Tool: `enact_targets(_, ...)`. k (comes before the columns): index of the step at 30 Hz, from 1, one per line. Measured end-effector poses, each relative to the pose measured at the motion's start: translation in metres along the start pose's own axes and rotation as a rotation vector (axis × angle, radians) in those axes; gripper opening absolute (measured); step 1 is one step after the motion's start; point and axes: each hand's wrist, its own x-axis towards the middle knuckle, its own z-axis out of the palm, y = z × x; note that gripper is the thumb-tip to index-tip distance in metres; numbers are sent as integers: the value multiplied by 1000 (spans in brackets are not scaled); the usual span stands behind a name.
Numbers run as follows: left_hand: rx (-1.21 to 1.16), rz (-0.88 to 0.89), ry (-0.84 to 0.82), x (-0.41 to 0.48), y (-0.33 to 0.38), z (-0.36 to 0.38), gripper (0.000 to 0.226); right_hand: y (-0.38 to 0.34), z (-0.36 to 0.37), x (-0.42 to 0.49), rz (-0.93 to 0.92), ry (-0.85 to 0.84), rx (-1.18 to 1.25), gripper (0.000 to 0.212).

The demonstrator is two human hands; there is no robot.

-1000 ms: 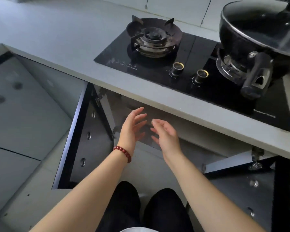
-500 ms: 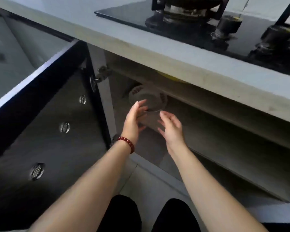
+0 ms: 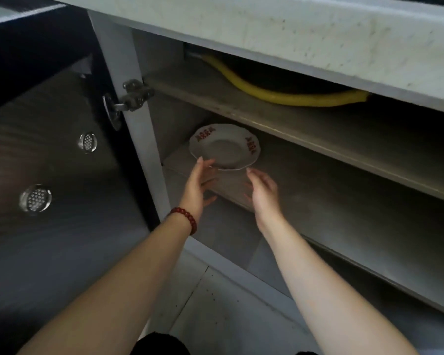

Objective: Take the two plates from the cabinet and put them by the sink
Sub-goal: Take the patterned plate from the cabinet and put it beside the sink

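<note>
A white plate (image 3: 224, 147) with a scalloped rim and red markings lies on the middle shelf (image 3: 331, 180) of the open cabinet, near its left wall. Whether a second plate lies under it I cannot tell. My left hand (image 3: 199, 187), with a red bead bracelet at the wrist, is open with its fingertip touching the plate's near-left rim. My right hand (image 3: 263, 189) is open just below the plate's near-right rim, fingers spread, holding nothing.
The dark cabinet door (image 3: 49, 162) stands open at the left, with round vents and a metal hinge (image 3: 132, 97). A yellow hose (image 3: 280, 94) lies on the upper shelf. The counter edge (image 3: 292, 34) overhangs above. Tiled floor (image 3: 215, 311) lies below.
My view has dropped lower and closer into the cabinet; the stove top is out of sight. Both hands have reached further in, up to the plate's near rim.
</note>
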Motion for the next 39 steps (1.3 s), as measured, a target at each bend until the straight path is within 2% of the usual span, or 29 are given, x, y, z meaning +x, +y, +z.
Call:
enact_targets(3,-20,5,10,14,-3,-2,49,7,4,9,2,12,-7,16)
enact_targets(11,-111,-44,35,44,-3,-9,61,13,6,41,9,80,46,17)
enact_targets(17,-158,-89,6,55,-3,-12,73,17,7,59,84,113,170,39)
enact_targets(21,-178,-87,5,62,-4,-11,76,19,12,65,130,88,265,42)
enact_targets(29,-291,-102,-28,60,-5,-14,86,18,7,69,101,24,328,50)
enact_targets(34,-286,-113,-83,47,-9,-12,88,18,5,69,101,16,314,54)
enact_targets(39,-202,-89,-49,42,-18,-16,84,18,12,67,135,16,334,53)
